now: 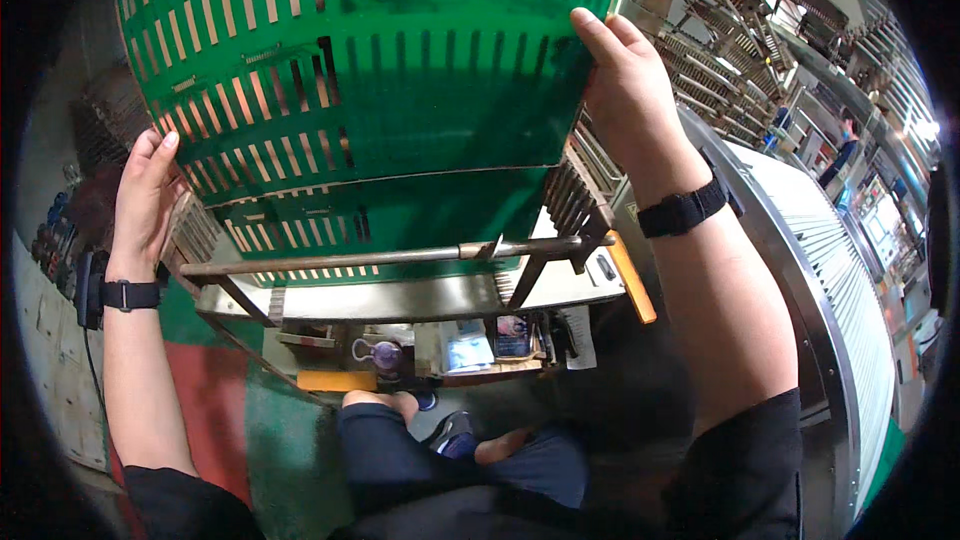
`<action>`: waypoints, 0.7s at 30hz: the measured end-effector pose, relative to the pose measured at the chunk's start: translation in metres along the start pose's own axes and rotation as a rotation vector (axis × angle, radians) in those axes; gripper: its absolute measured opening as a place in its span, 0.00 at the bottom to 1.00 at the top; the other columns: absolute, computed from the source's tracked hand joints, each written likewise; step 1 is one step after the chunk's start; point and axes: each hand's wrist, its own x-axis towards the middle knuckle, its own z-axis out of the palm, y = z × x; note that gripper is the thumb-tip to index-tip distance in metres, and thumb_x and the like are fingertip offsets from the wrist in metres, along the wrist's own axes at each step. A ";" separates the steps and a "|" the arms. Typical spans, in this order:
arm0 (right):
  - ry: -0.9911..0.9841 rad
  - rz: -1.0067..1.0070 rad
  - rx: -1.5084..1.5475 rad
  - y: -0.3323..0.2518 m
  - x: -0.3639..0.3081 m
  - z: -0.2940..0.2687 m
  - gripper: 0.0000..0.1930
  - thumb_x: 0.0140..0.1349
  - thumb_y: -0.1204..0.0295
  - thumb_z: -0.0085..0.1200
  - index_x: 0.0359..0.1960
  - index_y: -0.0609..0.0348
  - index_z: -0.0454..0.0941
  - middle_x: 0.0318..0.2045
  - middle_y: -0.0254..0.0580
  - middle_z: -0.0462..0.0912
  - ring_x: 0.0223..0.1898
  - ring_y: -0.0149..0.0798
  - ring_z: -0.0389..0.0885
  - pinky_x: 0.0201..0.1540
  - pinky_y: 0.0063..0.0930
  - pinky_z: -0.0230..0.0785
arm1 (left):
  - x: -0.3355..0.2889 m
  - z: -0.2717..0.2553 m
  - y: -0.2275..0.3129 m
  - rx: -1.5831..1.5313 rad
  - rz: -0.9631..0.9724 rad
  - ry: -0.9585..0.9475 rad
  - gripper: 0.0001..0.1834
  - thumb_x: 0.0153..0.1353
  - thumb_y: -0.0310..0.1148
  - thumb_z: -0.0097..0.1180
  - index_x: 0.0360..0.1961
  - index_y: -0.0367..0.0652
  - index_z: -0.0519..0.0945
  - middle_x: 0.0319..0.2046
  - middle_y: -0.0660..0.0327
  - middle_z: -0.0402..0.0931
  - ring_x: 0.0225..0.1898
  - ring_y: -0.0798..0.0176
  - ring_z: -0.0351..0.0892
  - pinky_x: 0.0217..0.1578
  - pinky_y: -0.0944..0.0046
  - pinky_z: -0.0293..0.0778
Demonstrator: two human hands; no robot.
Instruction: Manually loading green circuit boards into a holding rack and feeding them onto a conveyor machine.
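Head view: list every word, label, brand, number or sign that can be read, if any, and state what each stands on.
No text is readable here.
Green panel between the left hand and right hand: small pale marks, too fine to make out.
White sheet under the rack: any print is too small to read.
Dark package beside it: any print is too small and blurred.
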 end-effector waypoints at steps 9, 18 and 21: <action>0.161 -0.086 -0.296 -0.016 -0.008 -0.033 0.18 0.71 0.67 0.58 0.59 0.60 0.75 0.49 0.42 0.85 0.50 0.36 0.83 0.53 0.31 0.74 | 0.005 -0.016 -0.004 0.120 -0.053 0.063 0.14 0.75 0.37 0.55 0.58 0.45 0.75 0.52 0.67 0.80 0.52 0.70 0.79 0.55 0.65 0.74; 0.092 0.009 -0.754 -0.085 -0.056 -0.089 0.10 0.74 0.67 0.53 0.47 0.60 0.80 0.38 0.35 0.84 0.39 0.29 0.82 0.45 0.26 0.74 | 0.016 -0.051 -0.009 0.164 0.032 0.190 0.21 0.75 0.38 0.56 0.64 0.44 0.73 0.54 0.66 0.78 0.55 0.72 0.77 0.56 0.68 0.72; -0.102 -0.027 -0.916 -0.089 -0.076 -0.096 0.13 0.72 0.66 0.55 0.50 0.63 0.79 0.41 0.44 0.85 0.42 0.38 0.84 0.48 0.32 0.76 | 0.003 -0.033 0.003 0.453 0.320 0.413 0.20 0.75 0.37 0.56 0.64 0.41 0.76 0.57 0.63 0.77 0.58 0.68 0.76 0.60 0.65 0.70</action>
